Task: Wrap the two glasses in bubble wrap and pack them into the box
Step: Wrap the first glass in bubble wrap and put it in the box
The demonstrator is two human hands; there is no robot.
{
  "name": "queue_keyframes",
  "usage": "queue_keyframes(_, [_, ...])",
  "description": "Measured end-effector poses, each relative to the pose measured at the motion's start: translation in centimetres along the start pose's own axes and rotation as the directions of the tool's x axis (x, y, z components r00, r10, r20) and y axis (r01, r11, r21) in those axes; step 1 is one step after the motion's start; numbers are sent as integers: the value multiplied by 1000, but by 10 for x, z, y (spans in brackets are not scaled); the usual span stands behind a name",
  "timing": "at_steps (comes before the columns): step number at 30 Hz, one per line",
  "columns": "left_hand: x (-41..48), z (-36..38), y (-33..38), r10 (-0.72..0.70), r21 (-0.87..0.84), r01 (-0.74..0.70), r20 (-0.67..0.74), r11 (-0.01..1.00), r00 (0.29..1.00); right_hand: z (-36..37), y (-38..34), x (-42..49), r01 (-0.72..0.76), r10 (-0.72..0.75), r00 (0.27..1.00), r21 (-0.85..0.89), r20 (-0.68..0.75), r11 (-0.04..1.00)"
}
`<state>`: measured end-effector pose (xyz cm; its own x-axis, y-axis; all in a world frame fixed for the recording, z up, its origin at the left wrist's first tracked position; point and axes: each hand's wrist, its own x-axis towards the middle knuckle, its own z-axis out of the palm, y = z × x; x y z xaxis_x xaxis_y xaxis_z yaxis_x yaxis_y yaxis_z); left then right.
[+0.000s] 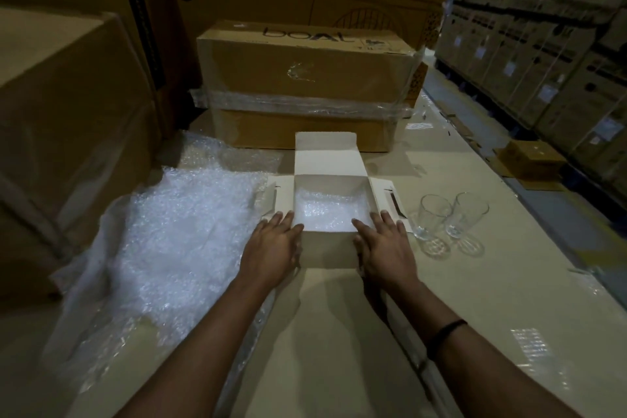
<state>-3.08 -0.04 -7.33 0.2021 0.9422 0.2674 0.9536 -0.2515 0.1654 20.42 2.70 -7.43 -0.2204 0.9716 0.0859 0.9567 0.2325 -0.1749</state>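
On the table, steadying open white box with left hand and right hand, fingers straight, flat on near corners, gripping nothing. Wrapping not started: two glasses upright, bare, just right of box. Next, likely: fetching bubble wrap from left.

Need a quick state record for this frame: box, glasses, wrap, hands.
box: white, lid open, centre
lining: bubble wrap inside box
glass 1: upright, unwrapped, right of box
glass 2: upright, unwrapped, beside glass 1, farther right
wrap pile: loose, left of box
left hand: fingers straight, rests on box's near left corner
right hand: fingers straight, rests on near right corner
cartons: behind box
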Motion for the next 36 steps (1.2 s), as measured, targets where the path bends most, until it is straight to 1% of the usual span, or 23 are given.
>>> queue_keyframes(2, [-2, -5, 0, -3, -29, 2, -26, 1000, 1000, -3, 1, 1, 22, -22, 1000, -17, 14, 1000])
queue_keyframes(4, [-15, -14, -1, -31, -57, 23, -131, 998, 991, -7, 1, -2, 33, -33, 999, -36, -3, 999])
queue_keyframes(6, [-39, -22, -7, -140, -101, 115, -282, 988, 949, -8, -5, -11, 72, -70, 989, 9, -130, 997])
queue_keyframes(7, [-51, -26, -10, -232, -114, 205, -337, 972, 913, -6, -9, -18, 113, -97, 970, 59, -224, 992])
queue_keyframes(8, [-64, -31, -13, -337, -115, 317, -338, 942, 879, -1, -14, -26, 153, -113, 948, 117, -297, 981])
queue_keyframes(9, [-76, -34, -17, -444, -97, 435, -278, 895, 852, 4, -22, -34, 174, -114, 950, 188, -290, 967])
queue_keyframes(10, [-85, -37, -21, -543, -59, 541, -166, 839, 823, 7, -32, -42, 160, -100, 969, 261, -227, 952])
queue_keyframes(11, [-91, -40, -25, -611, -16, 611, -54, 791, 790, 11, -43, -49, 123, -86, 988, 315, -130, 941])
queue_keyframes(12, [-94, -44, -27, -646, 13, 646, 20, 763, 763, 16, -51, -54, 97, -86, 995, 337, -48, 936])
queue_keyframes(13, [-96, -45, -29, -660, 7, 660, 62, 751, 749, 21, -59, -57, 94, -101, 995, 341, 4, 935])
queue_keyframes(14, [-96, -44, -32, -662, -43, 666, 80, 744, 745, 25, -67, -58, 93, -112, 993, 356, 32, 930])
queue_keyframes(15, [-95, -44, -33, -665, -158, 670, 92, 725, 741, 26, -75, -59, 82, -109, 993, 389, 48, 917])
queue_keyframes(16, [-94, -45, -33, -673, -320, 667, 110, 673, 731, 28, -83, -58, 57, -96, 993, 440, 66, 896])
queue_keyframes(17, [-93, -47, -33, -683, -481, 649, 133, 589, 718, 28, -91, -55, 27, -83, 993, 502, 90, 864])
queue_keyframes(18, [-94, -48, -32, -692, -604, 621, 153, 499, 706, 30, -98, -52, -12, -70, 990, 567, 122, 824])
queue_keyframes(19, [-95, -50, -31, -696, -690, 582, 158, 430, 701, 30, -106, -49, -51, -62, 985, 625, 158, 779])
queue_keyframes(20, [-96, -51, -31, -693, -746, 539, 147, 391, 706, 30, -112, -46, -89, -61, 979, 676, 196, 732])
queue_keyframes(21, [-96, -53, -30, -680, -784, 495, 130, 375, 722, 29, -117, -43, -119, -78, 969, 717, 235, 686])
queue_keyframes(24, [-100, -53, -30, -621, -826, 409, 93, 389, 778, 22, -128, -39, -126, -201, 931, 786, 305, 606])
queue_keyframes(27, [-100, -50, -35, -631, -823, 388, 46, 416, 774, 17, -134, -39, -77, -263, 922, 800, 285, 596])
queue_keyframes(32, [-100, -38, -41, -684, -775, 444, 21, 449, 729, 23, -136, -35, -87, -203, 942, 781, 266, 619])
queue_keyframes(34, [-97, -37, -37, -676, -786, 421, 5, 453, 737, 22, -136, -35, -103, -170, 953, 794, 252, 599])
queue_keyframes(36, [-95, -38, -31, -649, -794, 408, 23, 450, 760, 19, -133, -35, -132, -120, 963, 810, 242, 571])
